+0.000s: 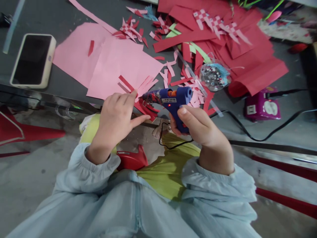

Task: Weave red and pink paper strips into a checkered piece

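My right hand (195,124) is wrapped round the handle of a blue hot glue gun (173,99), whose small red light is lit. Its nozzle points left, close to the fingertips of my left hand (119,112). Between thumb and fingers, my left hand grips red and pink paper strips (146,110) at the table's front edge. Some strip ends fan out past the fingers, and the nozzle tip hides part of them. Under these lie large pink paper sheets (119,62).
A phone (31,61) lies at the left. Red paper sheets (247,56) and woven paper pieces (218,24) are heaped at the back right. A round container of beads (215,76), a clear glue stick (198,81), a purple device (263,105) and a black cord (244,130) are on the right.
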A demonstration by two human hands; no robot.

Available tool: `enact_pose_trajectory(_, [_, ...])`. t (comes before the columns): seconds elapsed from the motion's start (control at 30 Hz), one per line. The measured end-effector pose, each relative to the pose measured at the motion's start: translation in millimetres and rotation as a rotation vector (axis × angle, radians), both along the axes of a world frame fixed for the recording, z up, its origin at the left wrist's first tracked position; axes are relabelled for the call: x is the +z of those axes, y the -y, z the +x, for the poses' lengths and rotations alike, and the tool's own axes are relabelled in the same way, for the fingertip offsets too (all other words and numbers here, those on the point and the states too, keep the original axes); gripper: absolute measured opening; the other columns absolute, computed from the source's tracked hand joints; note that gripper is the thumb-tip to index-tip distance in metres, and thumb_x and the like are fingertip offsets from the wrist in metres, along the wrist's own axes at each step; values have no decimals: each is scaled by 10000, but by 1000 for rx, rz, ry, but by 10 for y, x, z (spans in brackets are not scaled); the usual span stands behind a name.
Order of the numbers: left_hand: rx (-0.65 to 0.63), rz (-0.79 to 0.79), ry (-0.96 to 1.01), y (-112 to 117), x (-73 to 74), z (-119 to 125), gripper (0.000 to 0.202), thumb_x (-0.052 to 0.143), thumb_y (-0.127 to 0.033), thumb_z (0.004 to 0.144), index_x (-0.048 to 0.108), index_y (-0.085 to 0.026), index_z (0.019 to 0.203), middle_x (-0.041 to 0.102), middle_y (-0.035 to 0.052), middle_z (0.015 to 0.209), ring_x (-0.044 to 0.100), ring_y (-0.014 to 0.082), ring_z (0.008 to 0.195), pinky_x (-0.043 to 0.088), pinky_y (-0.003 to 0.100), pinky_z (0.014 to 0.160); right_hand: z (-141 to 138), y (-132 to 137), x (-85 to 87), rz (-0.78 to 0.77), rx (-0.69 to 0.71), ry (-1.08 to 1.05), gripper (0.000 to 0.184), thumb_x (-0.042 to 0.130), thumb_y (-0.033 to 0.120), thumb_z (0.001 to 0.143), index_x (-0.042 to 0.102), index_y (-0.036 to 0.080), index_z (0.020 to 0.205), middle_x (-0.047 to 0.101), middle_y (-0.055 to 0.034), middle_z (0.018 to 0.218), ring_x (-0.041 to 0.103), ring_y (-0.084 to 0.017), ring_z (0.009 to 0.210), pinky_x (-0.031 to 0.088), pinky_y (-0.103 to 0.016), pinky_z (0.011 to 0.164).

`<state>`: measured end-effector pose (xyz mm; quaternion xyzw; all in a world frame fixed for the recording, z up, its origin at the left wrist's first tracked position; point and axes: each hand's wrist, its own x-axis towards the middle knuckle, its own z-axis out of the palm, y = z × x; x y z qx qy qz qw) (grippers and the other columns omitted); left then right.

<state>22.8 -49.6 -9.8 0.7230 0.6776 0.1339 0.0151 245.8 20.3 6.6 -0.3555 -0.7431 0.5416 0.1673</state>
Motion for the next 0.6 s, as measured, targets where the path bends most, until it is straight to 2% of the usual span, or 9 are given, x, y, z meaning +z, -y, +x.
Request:
enact_pose_trajectory(0.17, [-5,5,19,0,5,-1,658,662,-554,876,540,-104,1340,693,174,1171,609,319,1093,451,436,946,0,1,-15,-27,9,-5,511,384,600,990,529,230,671,565,11,516,456,-100,444,350,-277,435])
enact_pose_trajectory(0.6, [0,-13,-20,1,8,4,726,628,-579,883,533,-45,1366,689,194,1180,607,338,1107,452,443,958,-6,3,-22,19,9,1,522,366,578,1005,542,237,651,571,12,527,462,-96,457,359,-292,465])
